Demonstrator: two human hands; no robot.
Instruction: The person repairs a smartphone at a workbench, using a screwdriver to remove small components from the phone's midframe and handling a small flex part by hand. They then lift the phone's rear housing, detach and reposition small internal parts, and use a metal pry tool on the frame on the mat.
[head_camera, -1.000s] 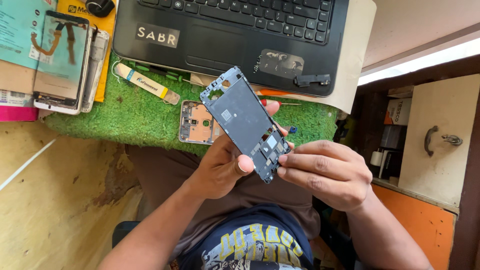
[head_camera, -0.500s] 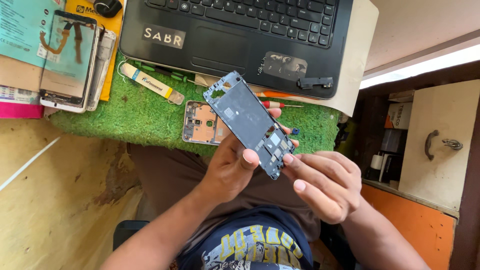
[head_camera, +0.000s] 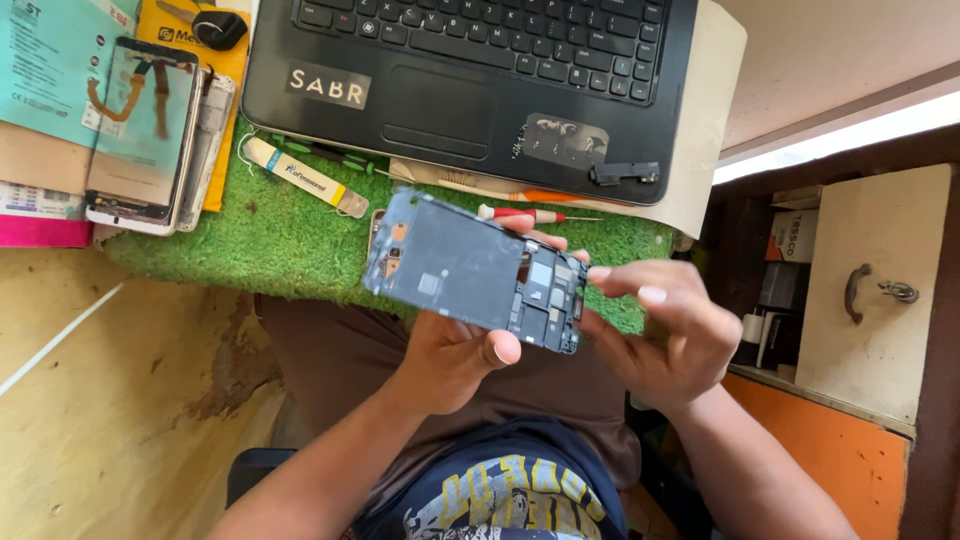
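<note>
My left hand (head_camera: 455, 355) holds an opened phone body (head_camera: 470, 268) from below, thumb on its lower edge; the grey inner frame and circuit board face up, and the phone lies almost level above the green mat. My right hand (head_camera: 665, 335) is at the phone's right end, fingertips touching the board corner. A gold phone part sits on the mat behind the held phone, mostly hidden by it.
A black laptop (head_camera: 470, 70) stands at the back on the green turf mat (head_camera: 280, 240). A red-handled screwdriver (head_camera: 535, 214), a white opening tool (head_camera: 305, 178) and a detached phone screen (head_camera: 140, 135) lie around. A cabinet door with a handle (head_camera: 870, 290) is at right.
The phone has been turned from a steep diagonal to nearly horizontal. My right hand moved from under its lower end up to its right end, fingers now extended onto the board.
</note>
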